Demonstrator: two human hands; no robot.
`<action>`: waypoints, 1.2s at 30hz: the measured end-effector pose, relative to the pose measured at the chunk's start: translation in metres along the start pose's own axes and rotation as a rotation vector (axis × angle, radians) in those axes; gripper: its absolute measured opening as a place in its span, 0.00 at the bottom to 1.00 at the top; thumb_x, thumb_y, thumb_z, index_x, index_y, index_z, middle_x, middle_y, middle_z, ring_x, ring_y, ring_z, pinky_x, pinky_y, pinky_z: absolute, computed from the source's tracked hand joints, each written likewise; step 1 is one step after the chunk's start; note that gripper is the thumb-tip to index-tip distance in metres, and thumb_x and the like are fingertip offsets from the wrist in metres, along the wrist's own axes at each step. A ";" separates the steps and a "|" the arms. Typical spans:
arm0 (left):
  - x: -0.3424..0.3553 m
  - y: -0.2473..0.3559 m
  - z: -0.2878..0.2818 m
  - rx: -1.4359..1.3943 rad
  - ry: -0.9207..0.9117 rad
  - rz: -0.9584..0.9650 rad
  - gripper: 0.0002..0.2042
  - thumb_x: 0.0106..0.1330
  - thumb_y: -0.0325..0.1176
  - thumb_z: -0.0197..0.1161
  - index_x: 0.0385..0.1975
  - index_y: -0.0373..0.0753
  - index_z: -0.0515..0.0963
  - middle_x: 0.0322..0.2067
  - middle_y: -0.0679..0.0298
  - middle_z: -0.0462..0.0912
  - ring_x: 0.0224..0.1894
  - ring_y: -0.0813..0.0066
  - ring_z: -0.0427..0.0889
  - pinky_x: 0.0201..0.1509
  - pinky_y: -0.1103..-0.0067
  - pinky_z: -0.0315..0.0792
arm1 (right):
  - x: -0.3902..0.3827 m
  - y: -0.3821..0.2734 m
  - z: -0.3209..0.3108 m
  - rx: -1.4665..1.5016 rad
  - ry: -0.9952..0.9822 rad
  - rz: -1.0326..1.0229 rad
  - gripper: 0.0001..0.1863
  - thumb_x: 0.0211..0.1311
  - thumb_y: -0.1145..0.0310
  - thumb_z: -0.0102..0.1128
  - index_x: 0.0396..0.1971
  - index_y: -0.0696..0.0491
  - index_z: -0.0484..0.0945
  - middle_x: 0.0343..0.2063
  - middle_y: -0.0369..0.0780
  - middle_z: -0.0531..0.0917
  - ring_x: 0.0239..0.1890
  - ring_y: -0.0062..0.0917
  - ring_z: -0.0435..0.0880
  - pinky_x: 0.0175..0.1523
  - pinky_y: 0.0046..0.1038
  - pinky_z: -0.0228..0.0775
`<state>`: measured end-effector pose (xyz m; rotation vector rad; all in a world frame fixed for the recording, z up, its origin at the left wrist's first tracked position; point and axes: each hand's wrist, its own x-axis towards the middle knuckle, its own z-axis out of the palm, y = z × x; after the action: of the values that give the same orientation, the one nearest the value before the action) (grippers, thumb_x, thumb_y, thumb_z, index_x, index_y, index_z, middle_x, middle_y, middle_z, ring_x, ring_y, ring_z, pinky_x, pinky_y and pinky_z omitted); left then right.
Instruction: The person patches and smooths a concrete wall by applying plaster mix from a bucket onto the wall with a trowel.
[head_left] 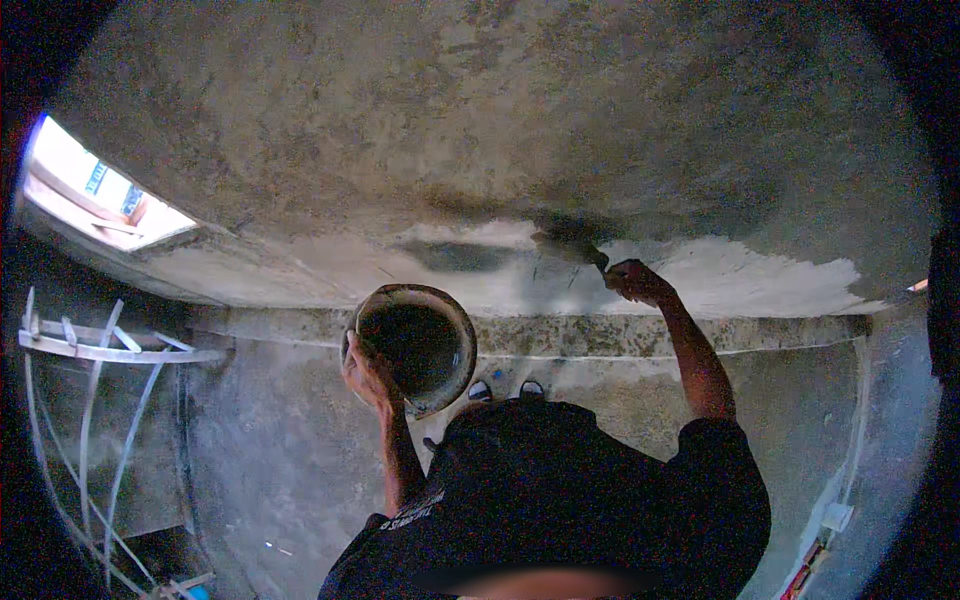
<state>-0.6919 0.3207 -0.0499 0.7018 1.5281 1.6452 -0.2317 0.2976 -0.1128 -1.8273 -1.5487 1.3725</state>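
My left hand (370,372) grips the near left side of a round, worn basin (463,335). The basin is tilted so its dark inside faces up toward me, and what it contains is too dark to make out. To the right, my right hand (638,282) is closed round the handle of a trowel (572,242). Its dark, shadowed blade is at the wall (500,120), over the upper border of a pale, wet-looking band of plaster (740,275). Above that band the wall is rough and grey.
A bright window opening (110,195) is in the wall at far left. Below it stands a pale wooden scaffold frame (100,350). A ledge (600,335) runs along the wall's foot, near my feet (531,388). Several small objects (805,570) lie at lower right.
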 end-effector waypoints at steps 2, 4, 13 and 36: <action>0.001 -0.001 -0.003 -0.049 -0.023 -0.040 0.18 0.61 0.44 0.49 0.26 0.32 0.76 0.18 0.70 0.73 0.18 0.84 0.64 0.21 0.85 0.59 | 0.009 -0.002 -0.001 -0.062 0.046 -0.033 0.14 0.51 0.58 0.55 0.20 0.54 0.73 0.11 0.34 0.70 0.13 0.15 0.66 0.18 0.21 0.58; 0.002 -0.002 -0.008 0.035 -0.126 -0.057 0.18 0.61 0.43 0.48 0.27 0.33 0.76 0.21 0.68 0.75 0.20 0.83 0.67 0.24 0.85 0.62 | 0.023 0.009 -0.007 -0.119 0.098 -0.064 0.14 0.51 0.58 0.55 0.20 0.54 0.73 0.11 0.36 0.71 0.13 0.16 0.68 0.18 0.22 0.57; 0.003 -0.008 -0.012 0.039 -0.136 -0.070 0.18 0.63 0.41 0.46 0.34 0.30 0.74 0.28 0.66 0.77 0.28 0.79 0.71 0.33 0.84 0.66 | 0.066 0.074 0.024 -1.354 0.590 -0.377 0.09 0.52 0.65 0.45 0.33 0.51 0.69 0.14 0.35 0.68 0.12 0.25 0.67 0.16 0.26 0.62; -0.003 0.017 -0.020 0.015 -0.127 -0.070 0.18 0.62 0.42 0.47 0.33 0.31 0.75 0.27 0.65 0.77 0.26 0.79 0.71 0.32 0.84 0.66 | 0.077 0.093 0.034 -1.385 0.775 -0.457 0.17 0.52 0.62 0.47 0.43 0.50 0.64 0.09 0.35 0.67 0.12 0.25 0.69 0.12 0.26 0.61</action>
<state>-0.7092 0.3070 -0.0353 0.7385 1.4592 1.5097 -0.2176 0.3265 -0.2342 -1.9076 -2.3040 -0.8432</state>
